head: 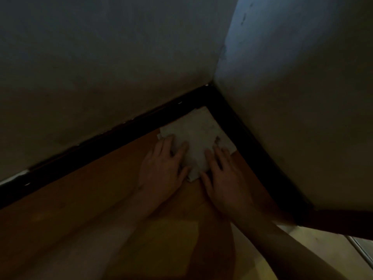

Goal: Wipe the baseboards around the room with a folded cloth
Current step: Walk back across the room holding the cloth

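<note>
A pale folded cloth [198,136] lies flat on the wooden floor, tucked into the room's corner. Black baseboards run along both walls: one [105,143] on the left wall, another [254,144] on the right wall, meeting at the corner above the cloth. My left hand [164,167] rests palm down on the cloth's left edge with fingers spread. My right hand [223,170] presses flat on the cloth's lower right part, fingers apart. Neither hand grips the cloth. The light is dim.
Plain pale walls [121,57] rise above the baseboards. The orange-brown wooden floor [80,209] stretches toward me. A brighter patch of floor and a pale threshold strip [361,251] show at the lower right.
</note>
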A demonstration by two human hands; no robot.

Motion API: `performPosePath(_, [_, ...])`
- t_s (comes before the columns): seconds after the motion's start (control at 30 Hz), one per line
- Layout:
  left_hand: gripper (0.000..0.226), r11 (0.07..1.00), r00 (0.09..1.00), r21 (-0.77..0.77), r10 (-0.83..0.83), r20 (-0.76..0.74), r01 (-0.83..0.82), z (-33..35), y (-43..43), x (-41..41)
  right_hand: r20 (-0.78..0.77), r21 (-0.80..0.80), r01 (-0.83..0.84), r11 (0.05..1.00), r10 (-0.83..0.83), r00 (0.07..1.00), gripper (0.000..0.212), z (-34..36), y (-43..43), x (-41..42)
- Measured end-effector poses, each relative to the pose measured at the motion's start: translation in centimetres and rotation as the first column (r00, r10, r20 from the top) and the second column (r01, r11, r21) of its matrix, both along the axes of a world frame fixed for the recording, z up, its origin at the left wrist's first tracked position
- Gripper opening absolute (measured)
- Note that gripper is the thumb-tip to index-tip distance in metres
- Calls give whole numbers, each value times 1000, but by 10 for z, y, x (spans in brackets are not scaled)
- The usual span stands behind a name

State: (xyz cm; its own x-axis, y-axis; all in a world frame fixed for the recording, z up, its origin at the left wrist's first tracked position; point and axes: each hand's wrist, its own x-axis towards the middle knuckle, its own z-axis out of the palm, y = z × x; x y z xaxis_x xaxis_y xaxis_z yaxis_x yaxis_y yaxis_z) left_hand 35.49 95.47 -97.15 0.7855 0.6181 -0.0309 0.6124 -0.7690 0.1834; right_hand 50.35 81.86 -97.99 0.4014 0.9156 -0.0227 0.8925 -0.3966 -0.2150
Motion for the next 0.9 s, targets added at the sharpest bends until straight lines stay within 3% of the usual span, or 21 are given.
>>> performPosePath(0.17, [66,1000,1000,8,-2,10,2,-6,-7,-10,0,-16,15,1000,-15,1000,65,1,5,4])
performPosePath(0.33, [68,1000,1000,-22,-11,8,11,-8,0,-5,5,-34,-93,995,93,996,65,-2,7,5])
performPosePath(0.7, [73,997,998,-61,37,-60,-41,8,-6,-6,-13,-34,-84,996,83,996,65,5,13,7])
performPosePath(0.9, [66,998,996,12,68,-60,-68,41,-5,-37,45,61,-120,991,117,992,48,37,18,-12])
